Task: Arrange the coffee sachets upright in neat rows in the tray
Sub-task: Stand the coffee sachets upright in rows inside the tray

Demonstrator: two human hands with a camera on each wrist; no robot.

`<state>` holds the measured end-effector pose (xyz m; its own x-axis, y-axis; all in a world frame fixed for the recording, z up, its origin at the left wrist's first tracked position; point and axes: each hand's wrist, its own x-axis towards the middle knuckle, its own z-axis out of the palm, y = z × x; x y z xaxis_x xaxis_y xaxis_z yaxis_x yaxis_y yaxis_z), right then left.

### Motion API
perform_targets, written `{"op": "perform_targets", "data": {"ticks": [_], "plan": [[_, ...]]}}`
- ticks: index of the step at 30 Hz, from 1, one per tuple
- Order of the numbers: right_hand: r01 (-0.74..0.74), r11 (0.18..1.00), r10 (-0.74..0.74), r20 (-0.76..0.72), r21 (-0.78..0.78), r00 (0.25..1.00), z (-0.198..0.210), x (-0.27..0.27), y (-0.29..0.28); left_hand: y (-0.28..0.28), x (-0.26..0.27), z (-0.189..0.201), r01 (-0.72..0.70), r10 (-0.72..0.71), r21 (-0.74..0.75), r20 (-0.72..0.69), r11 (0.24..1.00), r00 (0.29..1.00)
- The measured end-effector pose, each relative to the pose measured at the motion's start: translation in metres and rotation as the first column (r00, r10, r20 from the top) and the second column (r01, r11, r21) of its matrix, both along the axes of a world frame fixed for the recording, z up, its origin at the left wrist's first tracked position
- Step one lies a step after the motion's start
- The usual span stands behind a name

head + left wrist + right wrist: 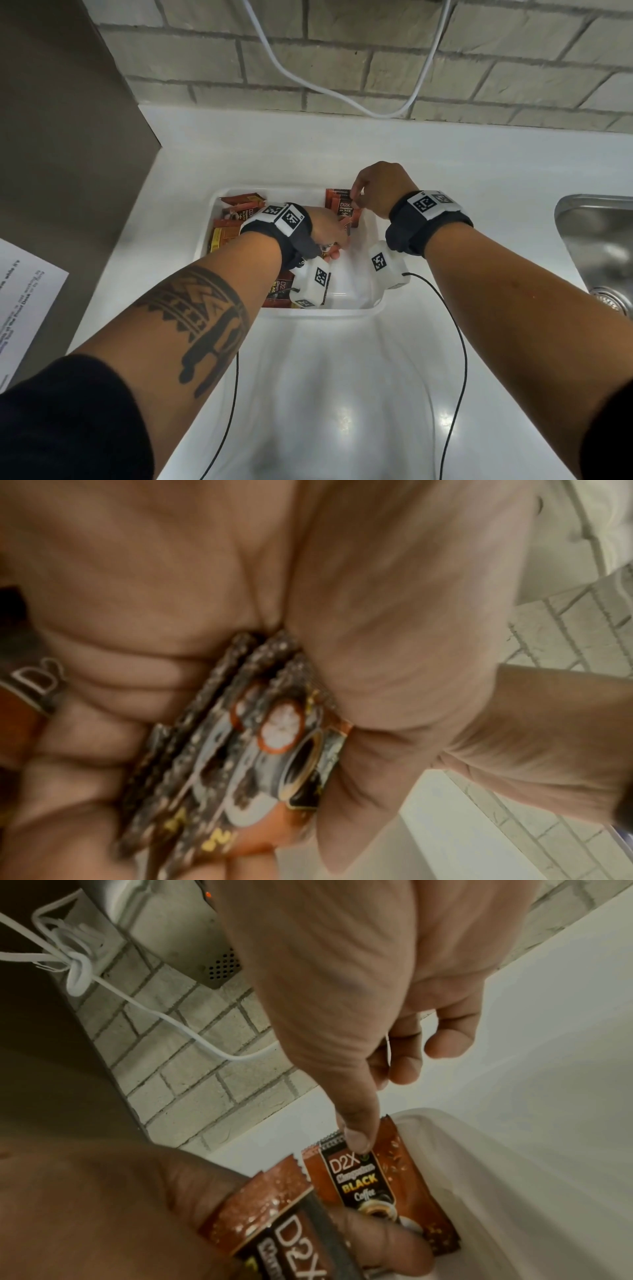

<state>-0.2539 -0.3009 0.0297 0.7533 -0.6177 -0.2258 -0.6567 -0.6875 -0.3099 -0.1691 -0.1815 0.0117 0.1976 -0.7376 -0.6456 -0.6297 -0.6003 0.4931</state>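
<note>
A white tray (346, 312) sits on the white counter. My left hand (334, 240) is inside it and grips a small stack of orange-brown coffee sachets (246, 750) between thumb and fingers. At the tray's far right corner stand upright D2X Black sachets (344, 209). My right hand (357, 200) pinches the top of the front sachet (369, 1180), with the thumb (356, 1139) on its face. Loose sachets (236, 219) lie jumbled at the tray's left side, and another sachet (278, 291) lies near the front, partly hidden by my left wrist camera.
A steel sink (599, 236) lies at the right edge of the counter. A printed sheet (24, 308) lies at the left beside a grey panel (51, 137). A white cable (308, 82) hangs along the brick wall behind. The tray's right half shows bare floor (352, 274).
</note>
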Motion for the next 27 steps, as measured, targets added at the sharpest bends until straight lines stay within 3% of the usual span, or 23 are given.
{"op": "perform_targets", "data": {"ticks": [4, 8, 11, 13, 16, 18, 24, 27], "plan": [[0.000, 1.000, 0.000, 0.013, 0.011, 1.000, 0.000, 0.000, 0.000, 0.001, 0.000, 0.000, -0.042, 0.041, -0.020, -0.058, 0.999, 0.997], [0.000, 1.000, -0.001, 0.029, 0.019, 1.000, 0.001, -0.001, 0.001, 0.003, 0.002, 0.005, -0.043, 0.052, 0.061, -0.152, 0.997, 0.987], [0.017, 1.000, -0.017, 0.107, -0.001, 0.994, 0.008, -0.006, 0.002, 0.009, 0.003, 0.009, -0.108, 0.117, 0.050, -0.242, 0.993, 0.963], [0.037, 0.999, -0.041, 0.204, 0.028, 0.978, 0.015, -0.015, 0.005, 0.016, 0.010, 0.014, -0.225, 0.211, 0.000, -0.356, 0.974, 0.911], [-0.030, 0.975, -0.022, 0.233, 0.221, 0.972, 0.024, -0.031, 0.013, 0.027, 0.022, 0.019, -0.436, 0.337, -0.042, -0.572, 0.899, 0.748], [-0.055, 0.946, -0.026, 0.245, 0.318, 0.969, 0.024, -0.036, 0.015, 0.031, 0.027, 0.020, -0.489, 0.337, -0.088, -0.620, 0.868, 0.709], [-0.042, 0.956, -0.068, 0.355, 0.292, 0.932, 0.022, -0.033, 0.013, 0.033, 0.024, 0.017, -0.549, 0.297, -0.246, -0.632, 0.799, 0.716], [-0.078, 0.947, -0.055, 0.396, 0.313, 0.916, 0.027, -0.032, 0.010, 0.037, 0.024, 0.015, -0.523, 0.308, -0.294, -0.546, 0.800, 0.779]]}}
